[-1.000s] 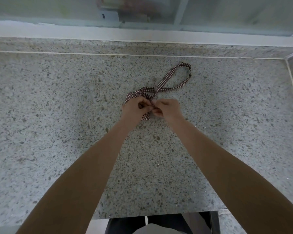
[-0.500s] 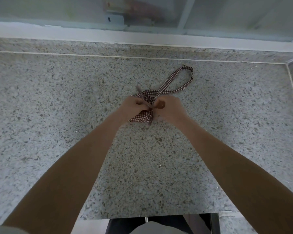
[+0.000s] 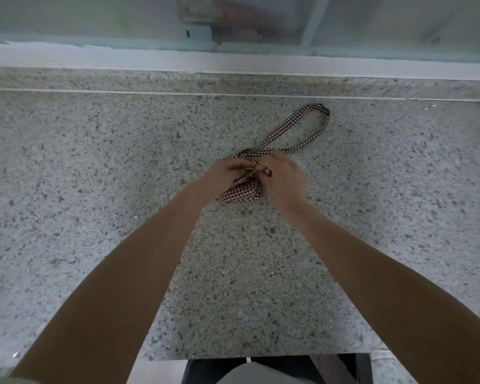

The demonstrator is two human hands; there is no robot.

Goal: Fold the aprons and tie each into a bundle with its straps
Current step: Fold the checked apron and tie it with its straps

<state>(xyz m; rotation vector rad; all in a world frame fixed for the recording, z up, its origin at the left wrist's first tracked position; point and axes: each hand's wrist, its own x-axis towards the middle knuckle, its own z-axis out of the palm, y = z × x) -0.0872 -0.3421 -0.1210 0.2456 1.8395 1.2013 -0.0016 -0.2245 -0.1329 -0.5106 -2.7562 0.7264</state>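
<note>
both hands' fingers (image 3: pixel 243 169) pinching apron (image 3: pixel 243 192) strap (image 3: pixel 297 124)

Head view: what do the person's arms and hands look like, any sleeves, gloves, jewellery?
Both forearms are bare along the whole length in frame: no sleeves show. The left hand and right hand wear no gloves. No watch, bracelet or ring can be made out, though the hands are somewhat motion-blurred and the fingers partly hidden. No markings show on the arms.

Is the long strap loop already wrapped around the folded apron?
No: the strap loop lies loose on the counter beyond the folded apron, while the left hand and right hand work a strap.
</note>
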